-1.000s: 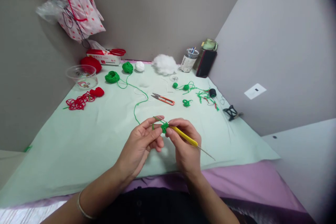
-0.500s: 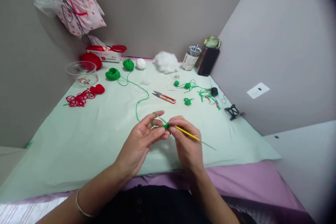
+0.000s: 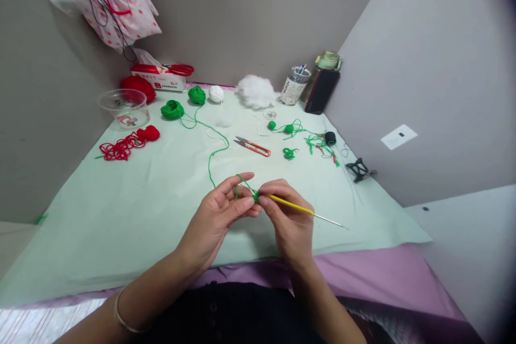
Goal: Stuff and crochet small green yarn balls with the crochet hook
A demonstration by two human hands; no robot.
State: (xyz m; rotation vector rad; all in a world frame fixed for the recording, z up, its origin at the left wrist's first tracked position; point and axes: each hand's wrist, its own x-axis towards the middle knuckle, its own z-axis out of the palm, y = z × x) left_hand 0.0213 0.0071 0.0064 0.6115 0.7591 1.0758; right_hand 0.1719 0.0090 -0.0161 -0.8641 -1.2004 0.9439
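Between thumb and fingers, my left hand [image 3: 226, 204] pinches a small green crochet piece [image 3: 255, 197]. Green yarn [image 3: 210, 164] loops over its raised index finger and trails back to a green yarn ball [image 3: 172, 109]. My right hand [image 3: 288, 212] is closed on a crochet hook [image 3: 292, 204] with a yellow handle; its working tip meets the crochet piece, and a thin metal end sticks out to the right. The fingers partly hide the small piece. Beyond the hands lie orange thread snips [image 3: 258, 148], with a small green yarn bundle [image 3: 289, 153] to their right.
Red yarn [image 3: 121, 147] and a clear plastic tub [image 3: 123, 110] stand left. At the back are a tissue box [image 3: 161, 79], white stuffing [image 3: 256, 92], a pen can [image 3: 294, 87] and a phone [image 3: 322, 91]. A black phone stand [image 3: 360, 170] lies right, near the wall.
The crochet hook has shifted and turned slightly, so more of its metal end shows to the right. Both hands stay close together on the green piece. The view has tilted slightly.
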